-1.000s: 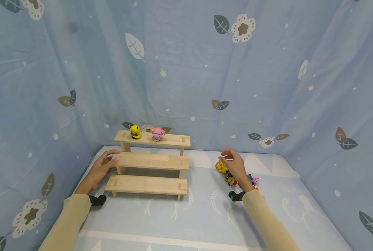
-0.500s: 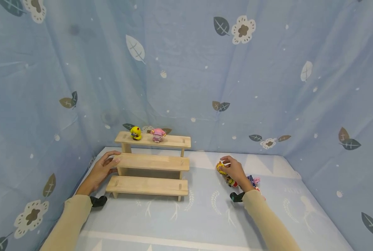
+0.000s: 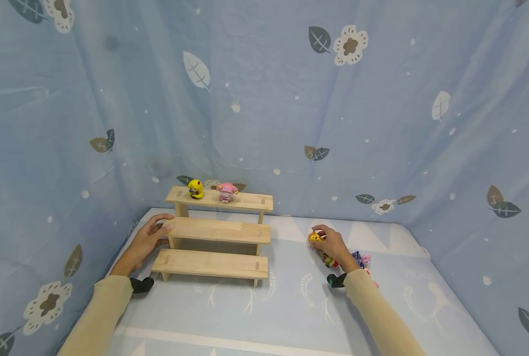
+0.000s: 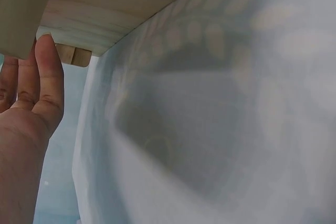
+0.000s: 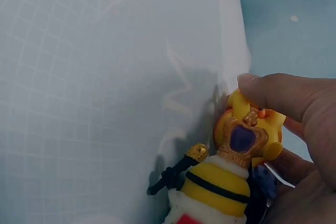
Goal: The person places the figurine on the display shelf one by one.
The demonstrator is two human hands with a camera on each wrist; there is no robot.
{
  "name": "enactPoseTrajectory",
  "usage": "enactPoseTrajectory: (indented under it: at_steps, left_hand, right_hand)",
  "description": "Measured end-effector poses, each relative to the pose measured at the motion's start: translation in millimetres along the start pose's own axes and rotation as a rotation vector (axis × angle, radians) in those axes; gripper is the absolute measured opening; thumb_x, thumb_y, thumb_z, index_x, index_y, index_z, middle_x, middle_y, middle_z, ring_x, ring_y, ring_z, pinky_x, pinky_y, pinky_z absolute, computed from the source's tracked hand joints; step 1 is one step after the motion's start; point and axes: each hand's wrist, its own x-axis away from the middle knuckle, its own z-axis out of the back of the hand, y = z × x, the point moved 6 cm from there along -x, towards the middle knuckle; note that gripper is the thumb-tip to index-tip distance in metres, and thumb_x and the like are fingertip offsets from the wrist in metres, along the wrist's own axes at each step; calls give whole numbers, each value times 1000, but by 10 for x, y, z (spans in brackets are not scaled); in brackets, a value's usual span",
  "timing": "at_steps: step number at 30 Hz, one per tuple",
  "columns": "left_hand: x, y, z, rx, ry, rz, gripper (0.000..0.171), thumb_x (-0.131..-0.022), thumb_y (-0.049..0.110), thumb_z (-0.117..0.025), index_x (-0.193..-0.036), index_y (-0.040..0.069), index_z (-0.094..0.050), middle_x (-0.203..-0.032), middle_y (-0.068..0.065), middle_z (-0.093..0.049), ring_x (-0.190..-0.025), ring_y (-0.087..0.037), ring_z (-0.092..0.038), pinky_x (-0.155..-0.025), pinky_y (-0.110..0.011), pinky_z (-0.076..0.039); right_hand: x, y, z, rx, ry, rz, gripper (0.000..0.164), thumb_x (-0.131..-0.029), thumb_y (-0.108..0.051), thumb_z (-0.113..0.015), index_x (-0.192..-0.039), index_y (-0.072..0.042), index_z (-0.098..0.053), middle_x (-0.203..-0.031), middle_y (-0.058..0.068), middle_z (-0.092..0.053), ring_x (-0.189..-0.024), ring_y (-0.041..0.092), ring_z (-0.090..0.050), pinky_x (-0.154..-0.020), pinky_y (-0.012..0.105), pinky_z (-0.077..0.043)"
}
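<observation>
While the right grip [image 3: 332, 245] pinches the yellow figurine [image 3: 314, 238] at three o'clock from the stand [image 3: 217, 230], lifting could drag the close-lying crowned figurine [image 5: 218, 186]; the left grip [image 3: 146, 241] holds the stand's nine-o'clock end.

A pale wooden three-step shelf [image 3: 215, 230] stands upright, the left hand [image 3: 144, 243] holding its middle step's left end. Right of the shelf, the right hand [image 3: 334, 245] pinches a small, glossy yellow-and-orange figurine [image 3: 315, 238].

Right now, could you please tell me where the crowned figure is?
In the right wrist view, the crowned figure lies at the bottom, right of centre, beside the yellow figure pinched by the right hand.
</observation>
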Motion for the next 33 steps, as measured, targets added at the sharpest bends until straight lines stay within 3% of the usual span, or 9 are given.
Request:
enactPoseTrajectory:
  at_steps: [9, 15, 25, 33]
  left_hand:
    - [-2, -11, -16, 5, -5, 11, 59, -103, 42, -63, -152, 16, -43, -138, -22, -51, -108, -10, -62, -90, -39, -58]
    - [12, 3, -1, 18, -10, 8, 58, -104, 39, -63, -153, 16, -42, -136, -17, -53, -108, -10, -62, -88, -38, -58]
    - [33, -25, 7, 7, -4, 10, 57, -103, 42, -63, -151, 17, -44, -134, -18, -54, -107, -10, -63, -89, -38, -57]
    - [15, -1, 4, 2, -11, 10, 58, -104, 40, -63, -153, 16, -43, -137, -18, -54, -107, -10, -63, -90, -41, -57]
  right_hand:
    - [4, -22, 33, 29, 1, -1, 50, -89, -19, -82, -135, -11, -63, -122, 16, -65, -107, 32, -62, -90, 52, -54]
    - [23, -83, 114, -56, 69, 10, 45, -89, -18, -83, -126, -9, -61, -121, 14, -65, -103, 28, -62, -86, 45, -55]
    - [106, -182, 204, -135, 167, 52, 45, -90, -23, -83, -130, -10, -66, -120, 12, -65, -101, 27, -65, -76, 34, -58]
    - [153, -282, 255, -234, 207, 75, 43, -86, -27, -87, -125, -18, -69, -117, 9, -66, -99, 27, -67, -72, 33, -59]
